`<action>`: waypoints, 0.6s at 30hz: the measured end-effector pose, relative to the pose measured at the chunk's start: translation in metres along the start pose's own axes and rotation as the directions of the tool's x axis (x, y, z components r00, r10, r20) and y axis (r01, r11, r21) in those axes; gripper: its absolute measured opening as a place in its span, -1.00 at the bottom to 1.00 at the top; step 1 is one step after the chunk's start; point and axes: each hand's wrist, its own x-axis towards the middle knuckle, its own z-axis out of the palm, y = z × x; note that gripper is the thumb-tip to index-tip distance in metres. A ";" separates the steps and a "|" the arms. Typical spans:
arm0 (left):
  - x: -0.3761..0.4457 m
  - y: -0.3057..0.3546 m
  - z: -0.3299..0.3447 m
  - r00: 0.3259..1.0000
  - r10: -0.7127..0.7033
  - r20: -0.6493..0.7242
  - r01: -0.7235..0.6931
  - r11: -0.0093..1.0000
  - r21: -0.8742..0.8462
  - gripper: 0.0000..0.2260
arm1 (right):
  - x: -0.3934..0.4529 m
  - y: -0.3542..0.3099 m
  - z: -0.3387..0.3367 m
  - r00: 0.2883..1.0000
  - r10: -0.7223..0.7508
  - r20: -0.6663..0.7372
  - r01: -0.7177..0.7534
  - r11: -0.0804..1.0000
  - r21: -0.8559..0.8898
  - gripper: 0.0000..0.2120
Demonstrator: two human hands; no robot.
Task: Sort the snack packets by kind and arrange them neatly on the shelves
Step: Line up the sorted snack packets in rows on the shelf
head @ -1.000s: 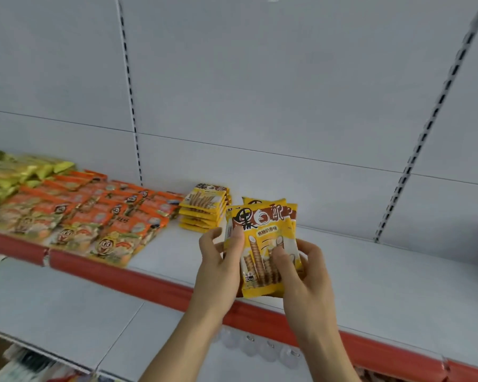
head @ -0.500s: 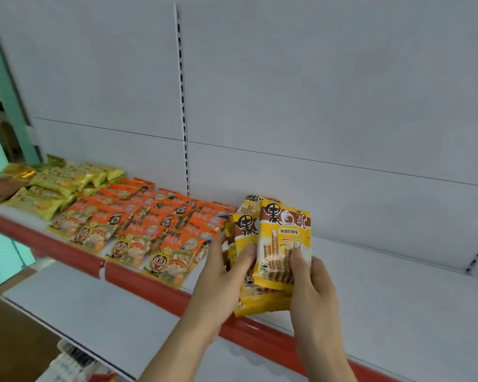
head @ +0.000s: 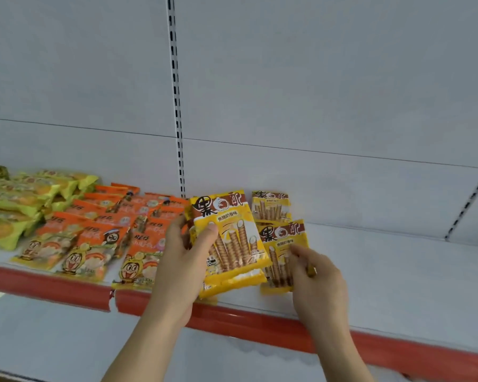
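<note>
Now split from the left hand (head: 181,260)'s gripped yellow stack (head: 229,241), one wafer packet (head: 283,252) is pinched by the right hand (head: 319,282) to lay on the shelf (head: 397,271).

Scene evenly and brightly lit by soft, diffuse light; source not seen in frame. White back panels (head: 315,78) rendered slightly bluish-grey, without hot spots. Only faint, soft-edged shadows noted: a pale band on the shelf (head: 397,271) along the foot of the back wall, and a dim patch below the red shelf edge (head: 246,323). Mild sheen observed on the green-yellow packets (head: 17,205) at far left. Overall softness and compression smear recorded; small print illegible. Right hand (head: 315,282) motion-blurred, fingertips indistinct. Wide-angle bending seen in the slotted upright (head: 469,205) at right edge
</note>
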 end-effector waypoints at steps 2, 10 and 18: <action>0.003 -0.002 -0.009 0.998 -0.034 0.049 0.035 0.999 -0.016 -0.80 | -0.007 -0.002 0.010 0.998 -0.057 0.007 0.058 0.981 -0.188 -0.77; 0.006 -0.003 -0.021 0.982 -0.059 0.181 0.082 0.989 -0.124 -0.57 | -0.022 -0.012 0.019 0.992 0.023 0.125 0.082 0.634 -0.769 -0.69; -0.003 -0.007 -0.008 0.965 -0.019 0.263 0.051 0.992 -0.114 -0.53 | -0.016 -0.020 0.007 0.971 0.045 0.235 0.148 0.662 -0.735 -0.70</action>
